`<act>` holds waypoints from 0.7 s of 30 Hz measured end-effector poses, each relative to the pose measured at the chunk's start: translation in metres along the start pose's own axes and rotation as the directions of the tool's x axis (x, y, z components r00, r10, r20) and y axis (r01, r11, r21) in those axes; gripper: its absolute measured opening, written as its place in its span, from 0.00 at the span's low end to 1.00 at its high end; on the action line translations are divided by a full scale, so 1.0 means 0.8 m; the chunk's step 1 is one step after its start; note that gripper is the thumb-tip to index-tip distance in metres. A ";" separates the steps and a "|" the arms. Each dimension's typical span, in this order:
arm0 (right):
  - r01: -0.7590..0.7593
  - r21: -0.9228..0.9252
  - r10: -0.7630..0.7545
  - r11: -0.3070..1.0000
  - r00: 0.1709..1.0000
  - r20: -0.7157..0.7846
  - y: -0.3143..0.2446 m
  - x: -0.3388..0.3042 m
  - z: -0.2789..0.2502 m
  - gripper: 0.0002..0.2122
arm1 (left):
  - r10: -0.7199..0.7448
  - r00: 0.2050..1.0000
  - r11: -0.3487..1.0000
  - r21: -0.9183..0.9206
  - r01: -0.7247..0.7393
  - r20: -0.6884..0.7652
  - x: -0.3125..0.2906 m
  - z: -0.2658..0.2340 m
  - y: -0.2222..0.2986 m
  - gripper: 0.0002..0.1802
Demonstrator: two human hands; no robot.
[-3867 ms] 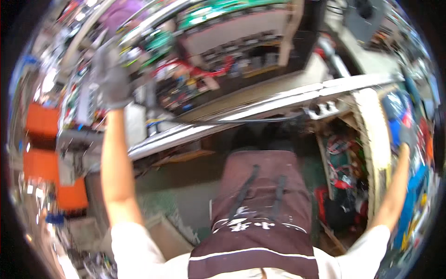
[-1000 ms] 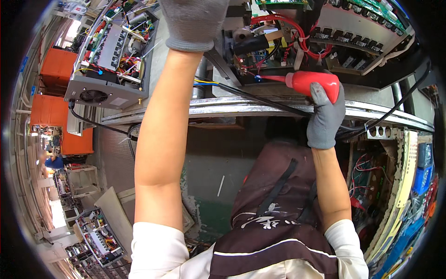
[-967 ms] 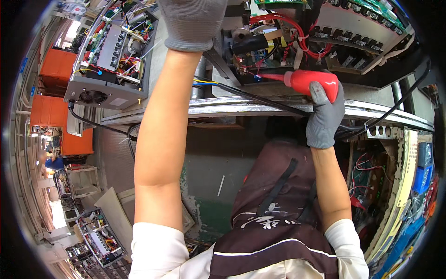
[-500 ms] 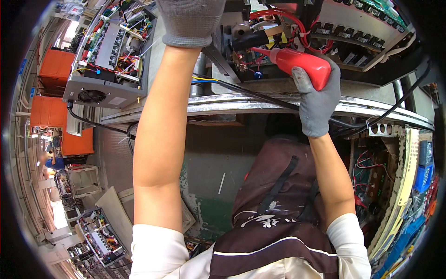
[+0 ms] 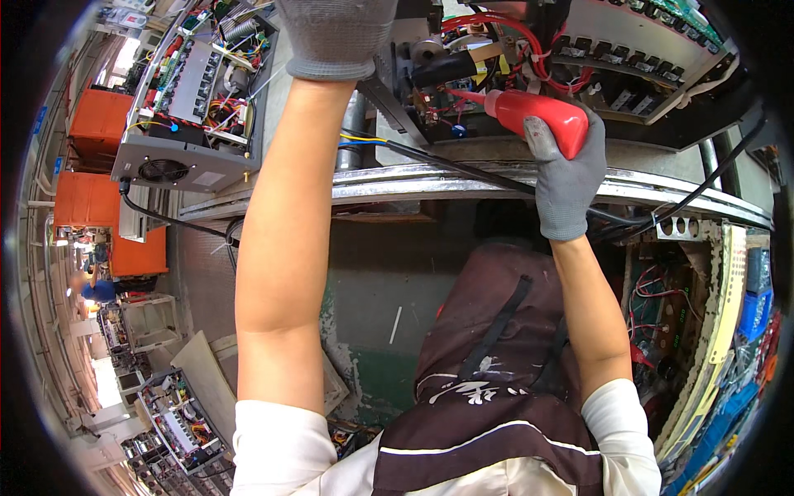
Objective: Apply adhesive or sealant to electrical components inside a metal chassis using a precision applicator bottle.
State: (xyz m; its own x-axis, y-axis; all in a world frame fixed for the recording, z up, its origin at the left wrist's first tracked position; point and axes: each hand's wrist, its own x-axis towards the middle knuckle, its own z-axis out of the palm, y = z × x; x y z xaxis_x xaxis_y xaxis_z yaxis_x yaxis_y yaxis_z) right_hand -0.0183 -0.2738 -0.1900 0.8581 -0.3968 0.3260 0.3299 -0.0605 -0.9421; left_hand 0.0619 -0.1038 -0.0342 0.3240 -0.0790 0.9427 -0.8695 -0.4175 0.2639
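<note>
A red squeeze bottle (image 5: 539,116) with a thin nozzle is wrapped in my gloved right hand (image 5: 571,178), the thumb pressed along its near side. Its nozzle points left into an opened electronic unit (image 5: 447,149) packed with red cables (image 5: 529,41) and a black cylindrical part (image 5: 442,73). At the top edge, my left hand (image 5: 339,37), in a grey glove, reaches forward beside that unit. The fingers of this hand lie beyond the picture, so what they touch is hidden.
A second opened grey unit with a fan (image 5: 163,171) stands at left. Black cables (image 5: 463,170) run across the bench's metal edge rail (image 5: 380,183). Orange bins (image 5: 87,198) line the far left. A frame with wires (image 5: 662,306) stands beside my right arm; blue bins (image 5: 754,314) sit beyond.
The red bottle and my right hand have shifted very slightly, with the nozzle a little lower. My left hand has moved slightly left and up.
</note>
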 end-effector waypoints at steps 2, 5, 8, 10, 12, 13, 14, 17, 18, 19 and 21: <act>-0.048 0.028 0.048 0.998 0.999 -0.001 0.003 -0.002 -0.007 0.25 | 0.008 1.000 1.000 0.014 -0.008 -0.002 0.000 -0.001 -0.001 0.07; -0.264 0.361 0.260 0.894 0.964 0.061 -0.011 -0.009 -0.024 0.19 | 0.009 1.000 1.000 -0.007 -0.009 -0.005 0.002 0.000 -0.001 0.06; -0.340 0.517 0.339 0.786 0.935 0.101 0.004 -0.016 -0.056 0.16 | 0.065 0.998 0.998 -0.015 -0.065 -0.003 0.002 -0.002 -0.012 0.06; -0.391 0.512 0.361 0.765 0.919 0.162 0.012 -0.022 -0.074 0.15 | 0.114 0.993 0.993 0.019 -0.114 -0.010 -0.002 -0.010 -0.012 0.06; -0.349 0.542 0.379 0.764 0.923 0.060 0.021 -0.022 -0.089 0.16 | -0.021 0.999 0.997 0.070 0.023 -0.025 0.000 -0.003 0.008 0.06; -0.339 0.532 0.364 0.776 0.929 0.061 0.024 -0.022 -0.096 0.16 | -0.021 0.999 0.997 0.069 0.024 -0.034 -0.001 -0.003 0.008 0.06; -0.336 0.529 0.359 0.779 0.931 0.063 0.022 -0.023 -0.095 0.16 | -0.027 1.000 0.998 0.059 0.028 -0.016 0.000 -0.004 0.007 0.05; -0.101 0.243 0.123 0.965 0.989 -0.076 0.020 -0.028 -0.088 0.22 | -0.009 1.000 0.996 0.084 0.009 -0.010 0.002 -0.005 0.009 0.05; -0.097 0.237 0.118 0.967 0.990 -0.076 0.018 -0.030 -0.086 0.22 | 0.015 1.000 0.993 0.118 -0.014 -0.014 0.002 -0.004 0.010 0.05; 0.039 0.094 -0.032 0.995 0.997 -0.074 0.015 -0.033 -0.080 0.22 | 0.014 1.000 0.993 0.114 -0.012 -0.021 0.002 -0.002 0.009 0.05; 0.147 0.001 -0.147 0.989 0.988 -0.045 0.010 -0.037 -0.072 0.25 | 0.049 0.998 0.998 0.040 -0.047 -0.046 0.002 -0.002 0.006 0.05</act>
State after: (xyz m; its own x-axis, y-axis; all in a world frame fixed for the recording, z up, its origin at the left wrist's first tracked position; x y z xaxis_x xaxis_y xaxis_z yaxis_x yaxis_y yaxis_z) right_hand -0.0640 -0.3154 -0.2116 0.7819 -0.4243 0.4567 0.4527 -0.1172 -0.8839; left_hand 0.0575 -0.1048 -0.0307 0.2637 -0.0573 0.9629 -0.8681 -0.4493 0.2110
